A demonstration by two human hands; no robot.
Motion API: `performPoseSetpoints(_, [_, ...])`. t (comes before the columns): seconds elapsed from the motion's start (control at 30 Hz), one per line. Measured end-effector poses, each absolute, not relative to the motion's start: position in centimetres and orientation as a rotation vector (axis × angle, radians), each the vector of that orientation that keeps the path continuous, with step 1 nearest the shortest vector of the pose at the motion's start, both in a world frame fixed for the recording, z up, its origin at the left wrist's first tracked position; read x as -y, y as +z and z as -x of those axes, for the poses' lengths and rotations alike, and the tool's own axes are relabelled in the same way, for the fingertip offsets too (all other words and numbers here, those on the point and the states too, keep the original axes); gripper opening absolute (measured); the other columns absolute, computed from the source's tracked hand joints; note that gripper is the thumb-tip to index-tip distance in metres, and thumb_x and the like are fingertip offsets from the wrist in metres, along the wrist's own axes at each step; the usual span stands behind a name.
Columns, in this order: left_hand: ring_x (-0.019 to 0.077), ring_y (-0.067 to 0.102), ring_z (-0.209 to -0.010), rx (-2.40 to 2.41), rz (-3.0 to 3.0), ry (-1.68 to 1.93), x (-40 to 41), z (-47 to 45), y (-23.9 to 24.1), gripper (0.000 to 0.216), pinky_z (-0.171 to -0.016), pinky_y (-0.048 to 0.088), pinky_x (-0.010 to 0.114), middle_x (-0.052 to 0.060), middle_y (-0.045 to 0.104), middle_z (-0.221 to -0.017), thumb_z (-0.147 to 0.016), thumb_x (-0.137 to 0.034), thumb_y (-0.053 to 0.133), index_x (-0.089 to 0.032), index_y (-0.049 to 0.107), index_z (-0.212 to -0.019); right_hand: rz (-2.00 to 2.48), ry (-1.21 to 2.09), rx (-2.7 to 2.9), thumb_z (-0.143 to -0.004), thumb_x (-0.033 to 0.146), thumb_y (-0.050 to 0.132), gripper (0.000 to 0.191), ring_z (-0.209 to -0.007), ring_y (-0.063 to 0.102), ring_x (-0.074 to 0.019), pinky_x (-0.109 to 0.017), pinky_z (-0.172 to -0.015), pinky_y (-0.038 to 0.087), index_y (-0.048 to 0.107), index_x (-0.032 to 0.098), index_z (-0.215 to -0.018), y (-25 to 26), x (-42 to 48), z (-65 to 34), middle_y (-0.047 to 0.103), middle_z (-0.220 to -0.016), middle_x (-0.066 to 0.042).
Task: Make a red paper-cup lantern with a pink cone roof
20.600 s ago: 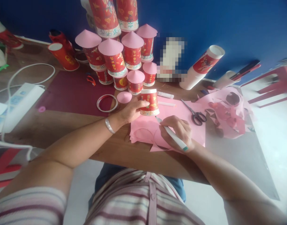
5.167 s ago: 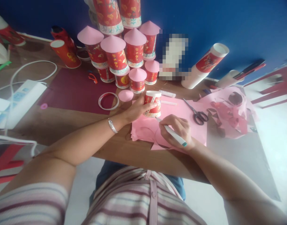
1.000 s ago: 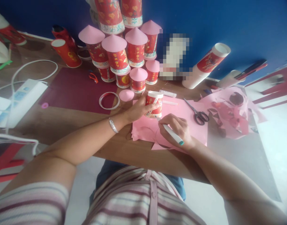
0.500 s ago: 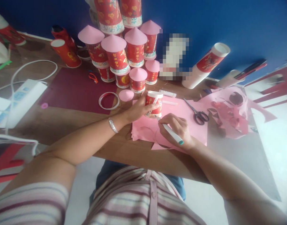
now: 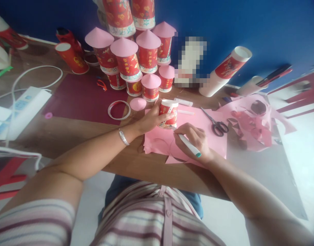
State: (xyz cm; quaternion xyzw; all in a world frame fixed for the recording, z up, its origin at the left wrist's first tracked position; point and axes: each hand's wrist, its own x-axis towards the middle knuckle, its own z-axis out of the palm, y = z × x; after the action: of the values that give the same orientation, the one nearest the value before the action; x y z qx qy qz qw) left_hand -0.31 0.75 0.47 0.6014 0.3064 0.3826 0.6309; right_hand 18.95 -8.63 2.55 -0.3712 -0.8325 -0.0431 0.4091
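My left hand is wrapped round a red and white paper cup, its thumb across the front. The cup stands on pink paper, and its lower rim carries drawn marks. Between the fingers of my right hand is a white marker with a green end. Its tip points at the bottom band of the cup; whether it touches I cannot tell. A small pink paper cone lies just left of the cup. Behind the cup lie a white marker cap or pen and scissors to the right.
Several red cups with pink cone roofs are stacked at the back. Pink paper scraps lie on the right. A tall stack of cups leans near the blue wall. A white power strip with cables sits at left, beside a maroon sheet.
The marker in my right hand has shifted very slightly, its tip a little to the right. My left hand and the cup have stayed in place.
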Motion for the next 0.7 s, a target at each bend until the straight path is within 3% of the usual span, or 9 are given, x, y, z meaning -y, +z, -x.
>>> performPoseSetpoints(0.27, [0.0254, 0.065, -0.109, -0.683, -1.347, 0.873, -0.71, 0.13, 0.6, 0.045, -0.099, 0.056, 0.045, 0.007, 0.063, -0.113, -0.087, -0.043, 0.079, -0.02, 0.055, -0.118, 0.935, -0.075, 2.092, -0.093, 0.003, 0.062, 0.02, -0.062, 0.062, -0.0111, -0.023, -0.055, 0.048, 0.061, 0.023, -0.095, 2.59, 8.67, -19.0, 0.066, -0.076, 0.003])
performPoseSetpoints(0.7, [0.0264, 0.065, -0.112, -0.695, -1.332, 0.869, -0.66, 0.22, 0.56, 0.048, -0.101, 0.056, 0.047, 0.008, 0.062, -0.116, -0.087, -0.043, 0.079, -0.02, 0.053, -0.12, 0.949, -0.116, 2.106, -0.097, 0.005, 0.059, 0.019, -0.058, 0.059, -0.0094, -0.022, -0.053, 0.046, 0.057, 0.024, -0.093, 2.89, 8.75, -18.79, 0.065, -0.073, 0.004])
